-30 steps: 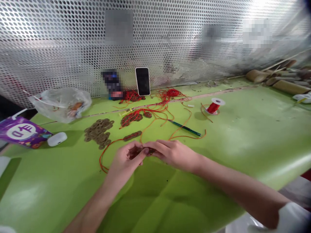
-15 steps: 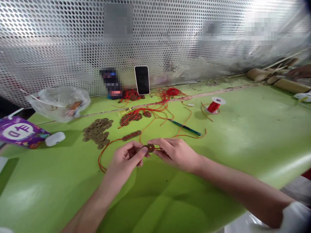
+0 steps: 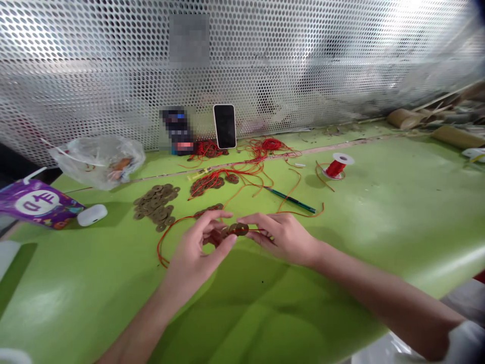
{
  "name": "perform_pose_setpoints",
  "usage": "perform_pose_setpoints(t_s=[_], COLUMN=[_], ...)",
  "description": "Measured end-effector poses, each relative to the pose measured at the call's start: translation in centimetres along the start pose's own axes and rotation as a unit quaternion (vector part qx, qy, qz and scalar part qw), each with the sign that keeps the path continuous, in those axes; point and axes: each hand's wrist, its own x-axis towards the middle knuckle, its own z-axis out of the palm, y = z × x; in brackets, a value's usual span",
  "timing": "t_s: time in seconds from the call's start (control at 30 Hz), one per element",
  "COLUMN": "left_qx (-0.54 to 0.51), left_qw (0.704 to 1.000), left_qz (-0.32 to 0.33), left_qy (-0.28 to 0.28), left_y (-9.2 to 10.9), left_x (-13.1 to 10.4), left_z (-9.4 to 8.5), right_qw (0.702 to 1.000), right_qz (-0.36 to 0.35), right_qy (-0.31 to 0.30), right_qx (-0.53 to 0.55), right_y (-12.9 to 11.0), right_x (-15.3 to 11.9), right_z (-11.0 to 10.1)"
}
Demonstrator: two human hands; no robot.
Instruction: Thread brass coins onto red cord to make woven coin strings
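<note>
Between my two hands, above the table, is a short row of overlapping brown coins (image 3: 239,229) with holes, strung on red cord. My left hand (image 3: 202,245) curls around the row's left end, its thumb at the lower edge and index finger raised; its other fingertips are partly hidden behind the coins. My right hand (image 3: 286,237) is closed, pinching the right end and the red cord (image 3: 255,230) there. Another coin strip (image 3: 208,210) lies just behind my left hand. A red cord loop (image 3: 159,247) runs left of that hand on the table.
Loose coins (image 3: 155,205) lie in a pile at left. Farther back are corded coins (image 3: 206,185), tangled red cord (image 3: 271,145), a green pen (image 3: 291,200) and a red spool (image 3: 336,167). A phone (image 3: 225,126) leans on the mesh wall. A drink carton (image 3: 41,205) stands far left.
My left thumb and index finger have moved apart, uncovering more of the coin row. The right hand keeps its pinch. The whole view has shifted slightly.
</note>
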Motion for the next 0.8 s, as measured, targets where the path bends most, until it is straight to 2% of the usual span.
perform_pose_setpoints(t_s=[0.13, 0.3, 0.8], left_qx=[0.178, 0.218, 0.29], left_qw=[0.975, 0.956, 0.933], left_qz=[0.124, 0.191, 0.211], left_qy=[0.045, 0.052, 0.033], left_y=[-0.2, -0.5, -0.1], left_x=[-0.5, -0.6, -0.2], left_z=[0.0, -0.2, -0.7], right_qw=[0.999, 0.998, 0.998], right_qz=[0.021, 0.025, 0.038], right_qy=[0.001, -0.001, 0.01], right_qx=[0.034, 0.052, 0.049], right_y=[0.1, 0.2, 0.3], right_x=[0.0, 0.1, 0.3], right_z=[-0.4, -0.9, -0.9])
